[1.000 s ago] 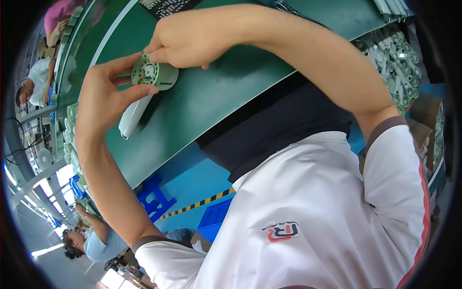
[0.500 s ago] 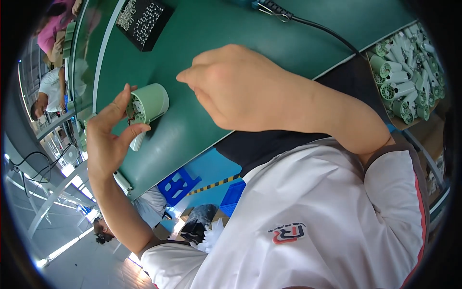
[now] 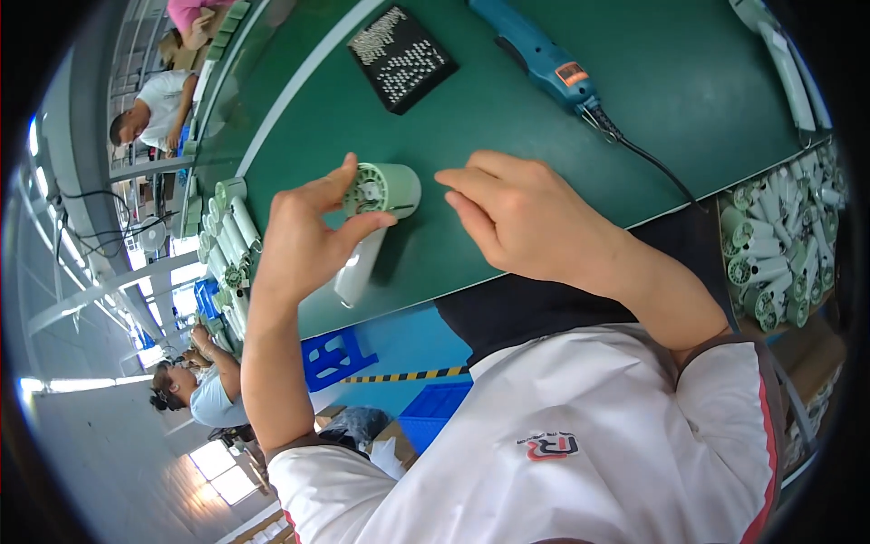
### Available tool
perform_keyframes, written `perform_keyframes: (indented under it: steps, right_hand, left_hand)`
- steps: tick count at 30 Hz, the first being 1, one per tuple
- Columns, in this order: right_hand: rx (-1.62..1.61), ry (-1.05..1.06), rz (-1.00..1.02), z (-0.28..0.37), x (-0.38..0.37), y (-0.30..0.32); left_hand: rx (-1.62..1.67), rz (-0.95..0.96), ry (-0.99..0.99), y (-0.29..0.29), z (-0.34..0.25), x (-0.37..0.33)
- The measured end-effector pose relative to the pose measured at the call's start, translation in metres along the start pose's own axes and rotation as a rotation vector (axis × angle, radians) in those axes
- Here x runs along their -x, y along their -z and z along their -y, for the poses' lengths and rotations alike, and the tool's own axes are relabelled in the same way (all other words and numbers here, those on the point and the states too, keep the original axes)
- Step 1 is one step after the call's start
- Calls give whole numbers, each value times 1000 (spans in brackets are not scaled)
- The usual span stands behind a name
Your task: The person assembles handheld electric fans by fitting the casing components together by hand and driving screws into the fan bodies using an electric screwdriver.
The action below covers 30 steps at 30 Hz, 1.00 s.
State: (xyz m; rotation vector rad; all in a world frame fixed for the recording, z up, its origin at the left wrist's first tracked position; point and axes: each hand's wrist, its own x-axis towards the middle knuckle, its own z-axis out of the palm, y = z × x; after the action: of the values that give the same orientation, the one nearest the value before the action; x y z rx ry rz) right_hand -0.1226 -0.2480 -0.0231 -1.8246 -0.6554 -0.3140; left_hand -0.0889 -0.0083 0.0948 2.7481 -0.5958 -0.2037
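A pale green and white round plastic housing with a white handle, like a hair dryer body, lies on the green workbench. Its open end, with ribs and inner parts showing, faces left. My left hand grips that end between thumb and fingers; the handle juts toward me below the thumb. Just right of the housing, apart from it, hovers my right hand. Its thumb and fingertips are drawn together, and whatever they may hold is too small to make out.
Beyond my hands sits a black tray of small screws. A blue electric screwdriver lies at the far side, its cord running right. Similar housings fill a box at right; more lie at left. Other people work at left.
The view has swung, bringing the screwdriver and the left-hand pile into sight. The housing's open end now shows more fully. My right hand stays beside it with fingertips together.
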Motion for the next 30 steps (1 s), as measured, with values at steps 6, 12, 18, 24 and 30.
perform_keyframes:
  steps: [6, 12, 18, 24, 30]
  right_hand:
    - [60, -16, 29, 11, -10, 6]
    - [230, 108, 92, 21, -41, 2]
    - [293, 134, 346, 18, -73, -3]
    - [405, -26, 595, 34, -99, 13]
    - [483, -63, 824, 36, -133, 23]
  left_hand:
    - [-41, -25, 247, -12, -34, -9]
    - [-131, 10, 310, -7, -47, -20]
    - [-126, 38, 308, -2, -41, -20]
    - [56, 102, 295, 11, -25, -24]
    - [482, 252, 12, 6, 59, -27]
